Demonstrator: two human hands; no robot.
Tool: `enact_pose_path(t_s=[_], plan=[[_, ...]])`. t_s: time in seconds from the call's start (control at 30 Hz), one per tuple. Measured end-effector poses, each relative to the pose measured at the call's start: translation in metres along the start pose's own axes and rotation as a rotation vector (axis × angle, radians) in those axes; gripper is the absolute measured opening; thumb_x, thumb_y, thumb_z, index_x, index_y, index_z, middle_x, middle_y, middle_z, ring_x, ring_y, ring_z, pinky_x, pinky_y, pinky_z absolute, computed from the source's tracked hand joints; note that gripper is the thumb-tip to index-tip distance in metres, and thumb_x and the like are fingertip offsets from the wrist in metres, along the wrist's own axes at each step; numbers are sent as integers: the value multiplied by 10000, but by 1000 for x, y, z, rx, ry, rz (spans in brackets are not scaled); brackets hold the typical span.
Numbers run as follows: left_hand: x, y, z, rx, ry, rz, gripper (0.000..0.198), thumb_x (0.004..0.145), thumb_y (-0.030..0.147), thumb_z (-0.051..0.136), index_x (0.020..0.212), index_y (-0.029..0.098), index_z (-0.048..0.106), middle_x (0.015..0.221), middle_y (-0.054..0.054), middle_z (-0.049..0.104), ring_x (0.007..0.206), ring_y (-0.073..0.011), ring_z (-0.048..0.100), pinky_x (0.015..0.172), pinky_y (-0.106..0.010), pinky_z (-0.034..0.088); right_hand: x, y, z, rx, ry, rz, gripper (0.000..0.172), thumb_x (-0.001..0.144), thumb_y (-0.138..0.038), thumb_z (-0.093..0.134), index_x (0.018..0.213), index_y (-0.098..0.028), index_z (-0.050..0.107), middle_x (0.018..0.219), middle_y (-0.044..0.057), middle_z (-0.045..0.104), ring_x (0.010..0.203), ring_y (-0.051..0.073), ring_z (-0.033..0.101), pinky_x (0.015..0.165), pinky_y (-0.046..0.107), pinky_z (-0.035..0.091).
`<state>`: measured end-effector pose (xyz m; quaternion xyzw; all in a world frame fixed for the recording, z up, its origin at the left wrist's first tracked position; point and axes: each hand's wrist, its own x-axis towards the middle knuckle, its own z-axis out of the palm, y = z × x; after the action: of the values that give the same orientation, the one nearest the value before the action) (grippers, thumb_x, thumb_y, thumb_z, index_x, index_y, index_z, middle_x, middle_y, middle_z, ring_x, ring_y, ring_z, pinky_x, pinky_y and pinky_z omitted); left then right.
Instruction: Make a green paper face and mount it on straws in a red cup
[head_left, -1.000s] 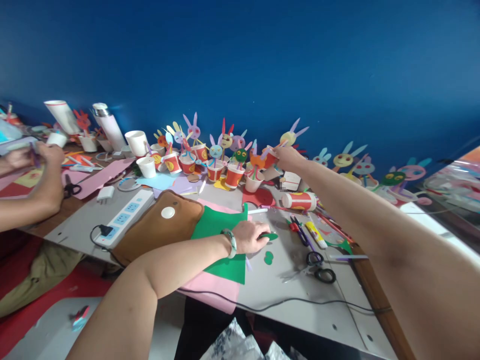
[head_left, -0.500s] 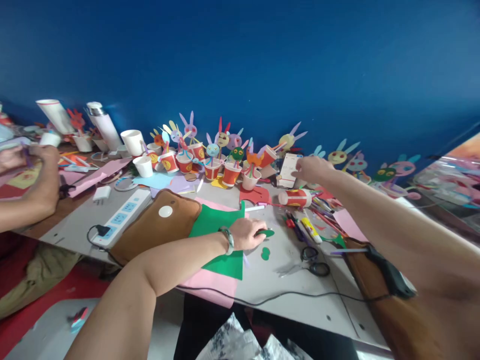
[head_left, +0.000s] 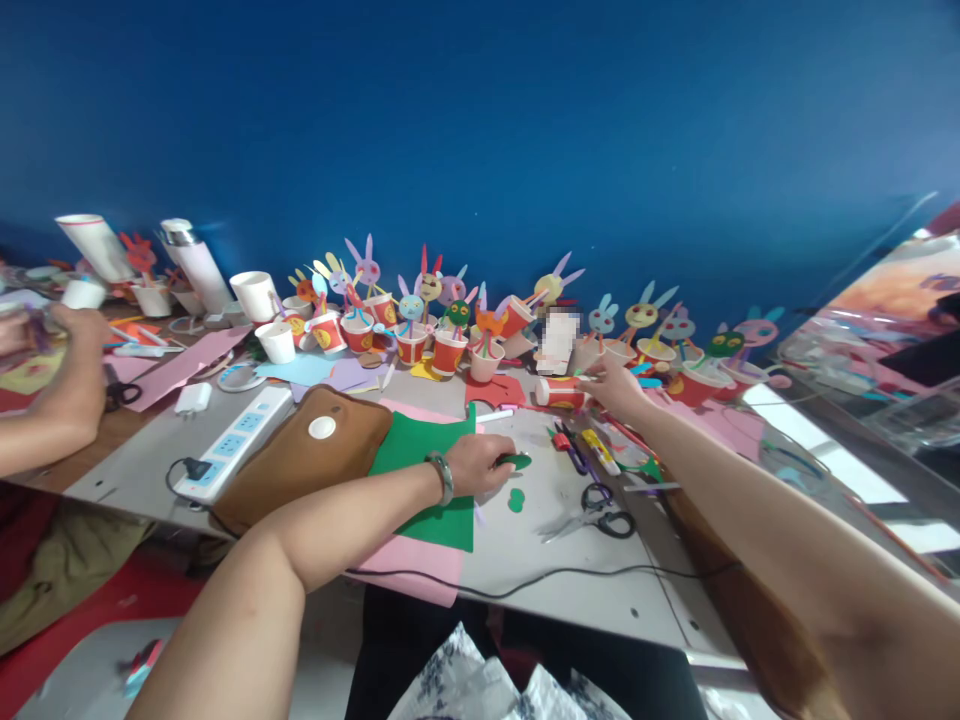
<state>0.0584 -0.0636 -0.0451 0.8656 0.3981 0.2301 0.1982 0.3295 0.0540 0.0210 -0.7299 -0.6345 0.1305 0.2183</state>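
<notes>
At a crowded craft surface [head_left: 540, 570], the left hand [head_left: 480, 466] pinches a leaf-shaped green cut-out [head_left: 517, 461] flat beside the green paper sheet [head_left: 420, 450]. The right hand [head_left: 619, 388] meets a red paper cup [head_left: 559, 392] lying on its side (grip unclear, apparently fingertips only). Lifting that smooth, rounded cup would call for a fuller wrap.

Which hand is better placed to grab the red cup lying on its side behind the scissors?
Right, likely. The right hand is at the end of the lying red cup, fingers pointing at it. The left hand is farther off, holding a green cut-out.
</notes>
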Motion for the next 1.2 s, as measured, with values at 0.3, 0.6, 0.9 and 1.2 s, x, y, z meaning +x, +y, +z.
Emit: enact_pose_path(t_s=[0.3,0.6,0.9,1.2], plan=[[1,-1,4,-4,20,8,77,883,238,587,844,188,631,778,1,662,720,-132,584,650,-236,391,-7,-34,-16,-310,84,-382,384,864,-205,502,1236,-191,597,1061,103,740,954,284,679,763,344,470],[1,-3,6,-3,31,19,68,884,234,592,846,193,631,766,3,661,725,-132,598,653,-230,401,19,-67,14,-457,9,-529,327,891,-210,451,1109,-209,695,1132,101,730,971,260,667,732,302,448],[2,-4,7,-1,21,17,81,887,249,592,845,196,636,769,-5,664,756,-145,614,670,-237,411,38,-71,22,-487,-51,-552,291,878,-169,497,1094,-173,692,1057,121,748,936,244,677,756,284,454],[1,-2,4,5,10,6,94,893,260,578,842,197,623,768,-1,663,742,-141,608,675,-233,418,25,-63,12,-476,-21,-528,301,909,-260,497,1132,-194,688,1062,94,754,919,230,669,756,291,451]])
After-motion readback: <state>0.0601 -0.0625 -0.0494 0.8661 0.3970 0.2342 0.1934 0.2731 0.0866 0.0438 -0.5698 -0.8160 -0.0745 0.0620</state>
